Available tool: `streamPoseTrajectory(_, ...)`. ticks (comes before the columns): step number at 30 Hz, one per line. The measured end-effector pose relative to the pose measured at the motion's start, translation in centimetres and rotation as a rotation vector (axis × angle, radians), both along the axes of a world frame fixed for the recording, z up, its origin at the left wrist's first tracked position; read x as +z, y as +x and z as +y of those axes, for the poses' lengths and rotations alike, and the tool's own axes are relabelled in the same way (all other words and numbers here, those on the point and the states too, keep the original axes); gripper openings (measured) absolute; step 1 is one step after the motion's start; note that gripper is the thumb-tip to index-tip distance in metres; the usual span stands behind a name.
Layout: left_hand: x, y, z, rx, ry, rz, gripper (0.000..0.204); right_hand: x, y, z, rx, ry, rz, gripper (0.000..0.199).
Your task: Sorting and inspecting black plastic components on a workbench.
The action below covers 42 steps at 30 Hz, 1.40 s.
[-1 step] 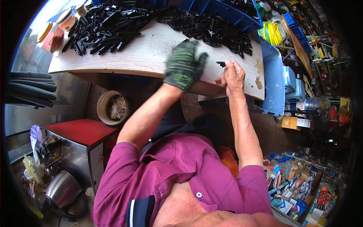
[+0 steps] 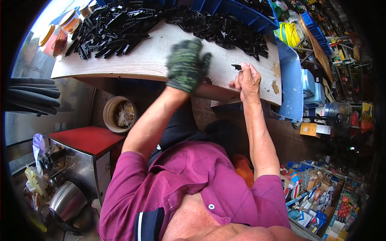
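Observation:
My left hand [image 2: 187,66], in a dark green and black knit glove, is over the pale wooden tabletop [image 2: 161,46] near its front edge. Motion smears its fingers, so whether they hold anything is unclear; the thumb stands apart. Bare and to the right, my right hand [image 2: 247,82] pinches a small black plastic piece [image 2: 236,66] between thumb and fingers, and the piece pokes out to the left. Long black plastic parts [image 2: 116,30] lie heaped at the table's back left. A second heap of shorter black plastic parts [image 2: 225,32] spreads along the back right.
Blue crates [image 2: 257,22] stand behind the heaps, and lidded jars [image 2: 54,39] at the left end. A light blue bin [image 2: 291,80] adjoins the table's right end. Below are a round bucket [image 2: 108,114] with scraps and a red-topped cabinet [image 2: 86,139]. Cluttered goods lie right.
My gloved left hand has shifted left, away from the right hand. The right hand stays nearly in place, still pinching the small black plastic piece.

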State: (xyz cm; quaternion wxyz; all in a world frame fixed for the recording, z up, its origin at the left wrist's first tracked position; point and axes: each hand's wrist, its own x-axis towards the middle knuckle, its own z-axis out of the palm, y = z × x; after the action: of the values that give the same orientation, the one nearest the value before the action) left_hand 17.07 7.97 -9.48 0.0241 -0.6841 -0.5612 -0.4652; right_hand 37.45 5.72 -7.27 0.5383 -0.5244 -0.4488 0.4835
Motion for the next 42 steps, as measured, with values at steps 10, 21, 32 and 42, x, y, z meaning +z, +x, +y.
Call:
streamPoseTrajectory(10,0.6,-1.6,1.1,-0.266,-0.168,0.212,0.013,-0.2,-0.5,-0.4,-0.139,0.048,0.156,0.027)
streamPoseTrajectory(21,0.4,3.4,-1.6,-0.686,-0.403,-0.418,0.027,-0.1,-1.2,-1.2,-0.21,0.067,0.165,0.028)
streamPoseTrajectory(32,0.0,7.9,-2.1,-0.541,-0.336,-0.532,0.026,-1.7,-0.3,-1.2,-0.31,0.161,-0.155,0.029)
streamPoseTrajectory(42,0.5,5.6,-1.8,-0.542,-0.242,-0.392,0.028,-0.6,-0.5,-1.2,-0.315,0.099,0.063,0.028)
